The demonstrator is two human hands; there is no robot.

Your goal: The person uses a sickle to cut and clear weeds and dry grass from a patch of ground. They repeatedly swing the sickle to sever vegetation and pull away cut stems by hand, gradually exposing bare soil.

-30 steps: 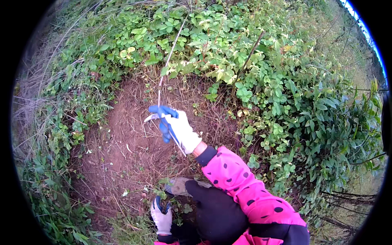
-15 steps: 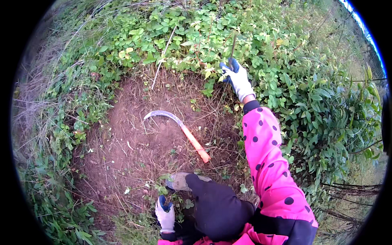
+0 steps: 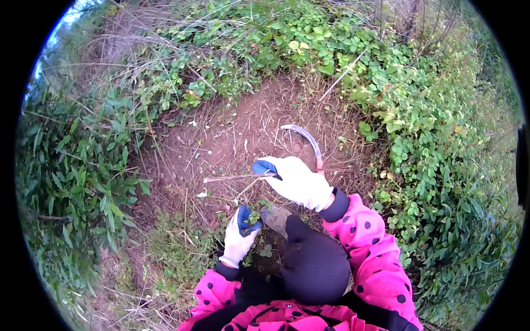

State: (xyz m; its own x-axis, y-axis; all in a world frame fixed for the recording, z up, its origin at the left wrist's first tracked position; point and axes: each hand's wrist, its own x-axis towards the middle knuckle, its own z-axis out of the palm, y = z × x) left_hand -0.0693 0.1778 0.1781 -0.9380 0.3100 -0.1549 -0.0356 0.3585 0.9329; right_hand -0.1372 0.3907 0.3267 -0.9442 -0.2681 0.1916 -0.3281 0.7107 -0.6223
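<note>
My right hand, in a white glove with blue palm and fingers, grips a dry brown stick that points left over the bare soil. Close by on the left, my gloved left hand has thumb and fingers curved but apart. Small green leaves show in that gap; whether the fingers touch them I cannot tell. Beyond the right hand a sickle lies on the ground, its curved grey blade toward the left. Most of its orange handle is hidden behind the right hand.
Reddish soil strewn with dry stalks spreads ahead of me. Leafy green plants ring it, with denser bushes at the left. A pale stick leans at the far edge. My shoe and dark-clad knee are beneath my arms.
My right hand has swung from the far plants back toward my body, bringing the stick beside my left hand. The view has turned left, so the sickle appears farther right.
</note>
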